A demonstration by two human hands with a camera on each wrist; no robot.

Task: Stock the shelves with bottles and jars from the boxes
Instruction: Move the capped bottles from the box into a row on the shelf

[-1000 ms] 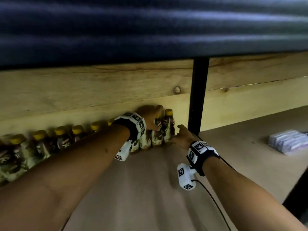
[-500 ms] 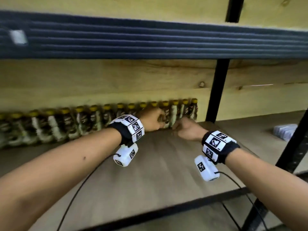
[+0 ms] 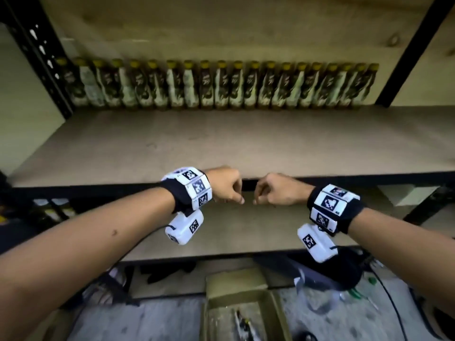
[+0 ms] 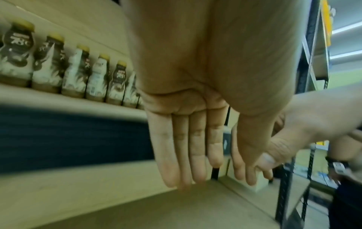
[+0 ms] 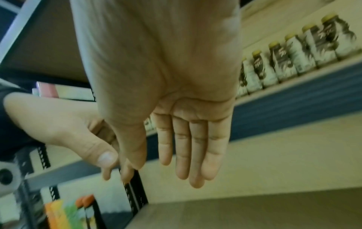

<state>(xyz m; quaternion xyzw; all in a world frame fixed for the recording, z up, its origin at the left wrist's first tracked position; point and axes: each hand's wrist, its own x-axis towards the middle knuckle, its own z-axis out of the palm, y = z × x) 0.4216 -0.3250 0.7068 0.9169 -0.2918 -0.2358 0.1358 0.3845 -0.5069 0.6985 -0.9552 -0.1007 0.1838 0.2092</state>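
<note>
I'm looking at the wooden shelf (image 3: 221, 143), a flat, matte board edged in dark metal. Along its back wall stands one long row of bottles (image 3: 216, 87), every long axis vertical, yellow caps pointing up, waisted bodies wrapped in brown-and-cream labels. Below on the floor sits an open cardboard box (image 3: 236, 313). Out front, my left hand (image 3: 225, 184) and right hand (image 3: 277, 190) hang apart, fingers slack and loosely extended, both holding nothing, well short of the bottles.
</note>
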